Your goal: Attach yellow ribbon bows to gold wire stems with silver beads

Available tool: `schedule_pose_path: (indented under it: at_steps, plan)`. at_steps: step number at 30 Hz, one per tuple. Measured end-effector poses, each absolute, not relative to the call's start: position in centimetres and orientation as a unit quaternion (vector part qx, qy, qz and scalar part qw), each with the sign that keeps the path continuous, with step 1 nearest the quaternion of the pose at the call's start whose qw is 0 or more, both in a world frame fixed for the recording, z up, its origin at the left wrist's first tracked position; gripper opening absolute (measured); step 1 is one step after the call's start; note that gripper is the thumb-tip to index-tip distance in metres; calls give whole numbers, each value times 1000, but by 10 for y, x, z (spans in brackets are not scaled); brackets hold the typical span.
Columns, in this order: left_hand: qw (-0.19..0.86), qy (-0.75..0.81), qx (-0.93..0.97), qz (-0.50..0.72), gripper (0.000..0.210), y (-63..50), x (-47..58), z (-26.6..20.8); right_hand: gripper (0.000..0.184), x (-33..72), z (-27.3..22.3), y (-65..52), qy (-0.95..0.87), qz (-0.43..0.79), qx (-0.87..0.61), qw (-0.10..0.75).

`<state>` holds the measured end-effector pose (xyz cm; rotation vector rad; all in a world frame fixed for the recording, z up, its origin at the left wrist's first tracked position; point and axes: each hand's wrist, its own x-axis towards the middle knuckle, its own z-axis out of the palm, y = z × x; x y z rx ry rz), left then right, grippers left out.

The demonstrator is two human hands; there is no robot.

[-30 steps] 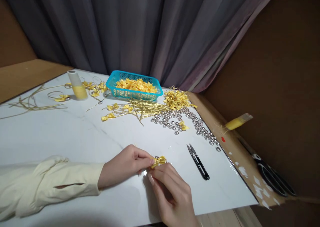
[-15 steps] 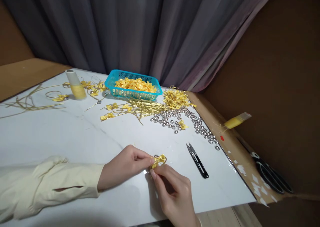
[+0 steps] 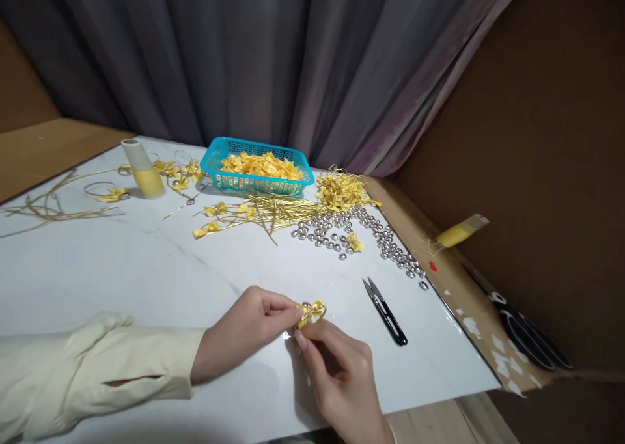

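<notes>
Between my two hands is a small yellow ribbon bow (image 3: 313, 312) with a thin gold cord looped round it. My left hand (image 3: 254, 327) pinches the bow's left side between thumb and forefinger. From below and to the right, my right hand (image 3: 339, 366) has thumb and forefinger closed at the bow's lower edge, on the cord or the bow; the fingers hide which. A silver bead (image 3: 306, 305) shows just behind the bow. Black thread snips (image 3: 388, 314) lie to the right of my hands, blades pointing away from me.
A blue basket (image 3: 229, 182) of yellow bows stands at the back. Before it lie gold cords (image 3: 283, 211), a heap of corded bows (image 3: 339, 190) and scattered silver beads (image 3: 390, 245). A yellow thread spool (image 3: 148, 178) stands left; scissors (image 3: 527, 333) rest beyond the right edge.
My hands keep almost the same pinch on the bow, with only a slight shift of the fingers. The whole view has moved a little.
</notes>
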<state>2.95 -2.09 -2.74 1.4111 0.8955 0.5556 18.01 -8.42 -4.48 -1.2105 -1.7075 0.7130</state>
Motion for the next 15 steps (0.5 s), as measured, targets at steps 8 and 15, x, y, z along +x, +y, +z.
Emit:
schedule_pose_path:
  at_steps: [8,15]
  plan:
    - [643,411,602,234,28,-20,36,-33,17,182,-44,-83,-698,269,-488,450]
    - [629,415,614,236,28,-20,35,-34,16,179,-47,-81,-698,273,-480,456]
